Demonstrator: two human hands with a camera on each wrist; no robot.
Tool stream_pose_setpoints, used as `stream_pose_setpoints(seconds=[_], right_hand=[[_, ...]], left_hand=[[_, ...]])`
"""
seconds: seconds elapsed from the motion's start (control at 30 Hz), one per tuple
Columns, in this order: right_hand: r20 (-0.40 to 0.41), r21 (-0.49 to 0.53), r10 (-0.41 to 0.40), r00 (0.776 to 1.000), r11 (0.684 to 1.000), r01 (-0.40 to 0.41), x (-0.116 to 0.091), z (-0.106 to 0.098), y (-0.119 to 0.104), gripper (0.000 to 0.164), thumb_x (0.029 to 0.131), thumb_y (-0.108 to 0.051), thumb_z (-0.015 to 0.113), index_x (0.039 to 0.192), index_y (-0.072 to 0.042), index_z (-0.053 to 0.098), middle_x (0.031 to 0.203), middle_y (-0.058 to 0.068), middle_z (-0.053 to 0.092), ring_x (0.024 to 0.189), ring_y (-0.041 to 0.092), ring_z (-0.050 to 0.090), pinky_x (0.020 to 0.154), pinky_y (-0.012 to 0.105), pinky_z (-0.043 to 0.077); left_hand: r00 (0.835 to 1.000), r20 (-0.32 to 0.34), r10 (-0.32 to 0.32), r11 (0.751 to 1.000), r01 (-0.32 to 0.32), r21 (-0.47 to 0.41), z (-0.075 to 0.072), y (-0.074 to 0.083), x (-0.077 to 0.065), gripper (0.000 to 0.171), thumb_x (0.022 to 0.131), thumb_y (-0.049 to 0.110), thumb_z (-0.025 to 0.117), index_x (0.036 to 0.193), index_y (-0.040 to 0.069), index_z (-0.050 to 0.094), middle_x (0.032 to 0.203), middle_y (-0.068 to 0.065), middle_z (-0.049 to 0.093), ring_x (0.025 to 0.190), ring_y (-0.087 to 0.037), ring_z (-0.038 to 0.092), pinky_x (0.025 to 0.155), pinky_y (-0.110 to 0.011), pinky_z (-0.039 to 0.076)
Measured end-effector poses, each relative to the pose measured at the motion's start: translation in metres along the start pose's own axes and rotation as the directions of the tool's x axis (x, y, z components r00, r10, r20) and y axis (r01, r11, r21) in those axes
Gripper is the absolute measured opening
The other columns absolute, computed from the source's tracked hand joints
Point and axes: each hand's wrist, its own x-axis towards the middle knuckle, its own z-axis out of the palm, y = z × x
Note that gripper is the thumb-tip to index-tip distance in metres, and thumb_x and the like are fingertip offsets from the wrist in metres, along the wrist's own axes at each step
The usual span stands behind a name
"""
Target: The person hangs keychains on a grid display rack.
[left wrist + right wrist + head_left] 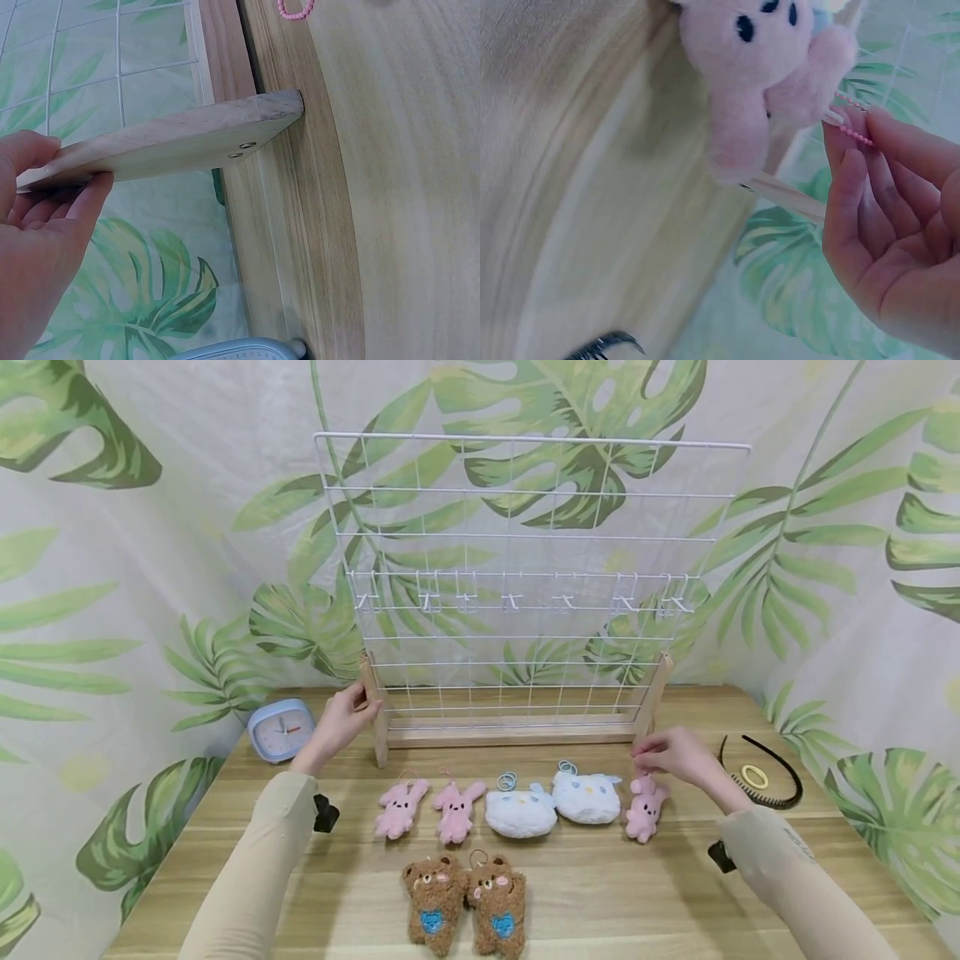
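Observation:
My left hand [347,720] holds the left wooden post [378,739] of a white wire grid rack [525,439]. In the left wrist view, thumb and fingers lie on opposite sides of that post [187,142]. My right hand [678,756] pinches the pink bead chain [855,133] of a pink rabbit plush [643,810], in front of the rack's right post [651,697]. Two more pink rabbits [401,808] [454,812] lie in a row with two white plush pouches [521,814] [587,799]. Nearer me lie two brown bear plushes [435,893] [498,902].
Several white hooks [512,602] line the grid's middle. A blue alarm clock [281,731] stands left of my left hand. To the right lie a black headband [797,785] and a yellow ring [754,777]. A leaf-print cloth [187,543] hangs behind the wooden table [630,910].

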Motion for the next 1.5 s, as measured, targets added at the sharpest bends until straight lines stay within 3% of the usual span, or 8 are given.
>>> stream_pose_setpoints(seconds=[0.13,0.4,0.67,0.87,1.1,1.3,1.5], right_hand=[[-0.04,-0.067,-0.027,0.999,0.997,0.024,-0.005,-0.007,-0.012,0.02,0.091,-0.009,0.068,0.102,0.007,0.073,0.087,0.018,0.076,0.073,0.018,0.072,0.068,0.03,0.06],[-0.136,-0.208,-0.087,0.987,0.976,0.057,-0.011,-0.02,-0.037,0.016,0.09,-0.017,0.071,0.094,-0.003,0.077,0.079,0.006,0.077,0.064,0.005,0.066,0.061,0.022,0.053],[-0.218,-0.324,-0.213,0.952,0.936,0.135,-0.013,-0.037,-0.07,0.009,0.088,-0.014,0.073,0.089,-0.009,0.079,0.082,0.006,0.078,0.075,0.019,0.072,0.064,0.028,0.053],[-0.196,-0.355,-0.288,0.937,0.912,0.206,-0.011,-0.054,-0.108,0.009,0.087,-0.013,0.073,0.092,-0.008,0.079,0.085,0.008,0.078,0.069,0.012,0.068,0.06,0.021,0.049],[-0.174,-0.374,-0.412,0.895,0.868,0.327,0.008,-0.064,-0.164,0.009,0.089,-0.012,0.073,0.093,-0.008,0.079,0.088,0.008,0.079,0.073,0.013,0.07,0.064,0.021,0.051],[-0.1,-0.317,-0.417,0.903,0.874,0.369,0.026,-0.062,-0.222,0.013,0.092,-0.014,0.07,0.1,-0.008,0.078,0.097,0.011,0.078,0.076,0.017,0.071,0.067,0.024,0.055],[-0.072,-0.284,-0.456,0.887,0.862,0.42,0.047,-0.05,-0.272,0.013,0.091,-0.016,0.072,0.099,-0.01,0.079,0.091,0.008,0.079,0.078,0.02,0.073,0.067,0.024,0.054]], left_hand=[[1.0,-0.006,-0.009,1.0,0.009,0.001,-0.005,0.0,-0.002,0.04,0.103,0.016,0.05,0.135,-0.009,0.05,0.142,-0.032,0.051,0.135,-0.044,0.048,0.107,-0.053,0.045],[0.999,-0.026,-0.023,0.999,0.024,0.022,-0.013,-0.004,-0.004,0.038,0.103,0.017,0.051,0.132,-0.007,0.052,0.14,-0.031,0.053,0.133,-0.044,0.05,0.106,-0.054,0.047],[0.998,-0.053,-0.036,0.999,0.037,0.018,-0.017,-0.007,-0.01,0.033,0.102,0.018,0.053,0.124,-0.005,0.057,0.135,-0.029,0.059,0.129,-0.043,0.055,0.102,-0.054,0.05],[0.998,-0.051,-0.023,1.0,0.023,0.001,-0.012,-0.004,-0.009,0.033,0.101,0.015,0.053,0.127,-0.006,0.057,0.135,-0.03,0.058,0.128,-0.043,0.055,0.102,-0.053,0.05],[0.998,-0.053,-0.025,0.999,0.024,-0.026,-0.006,-0.003,-0.007,0.034,0.1,0.012,0.055,0.127,-0.008,0.057,0.134,-0.031,0.058,0.128,-0.043,0.055,0.103,-0.051,0.05],[0.997,-0.07,-0.026,0.999,0.023,-0.047,-0.001,-0.003,-0.008,0.034,0.099,0.01,0.056,0.127,-0.009,0.057,0.131,-0.031,0.06,0.125,-0.042,0.058,0.102,-0.049,0.051],[0.995,-0.103,-0.018,0.998,0.011,-0.066,0.006,-0.002,-0.009,0.029,0.097,0.007,0.057,0.121,-0.008,0.061,0.127,-0.03,0.064,0.121,-0.041,0.061,0.099,-0.049,0.053]])
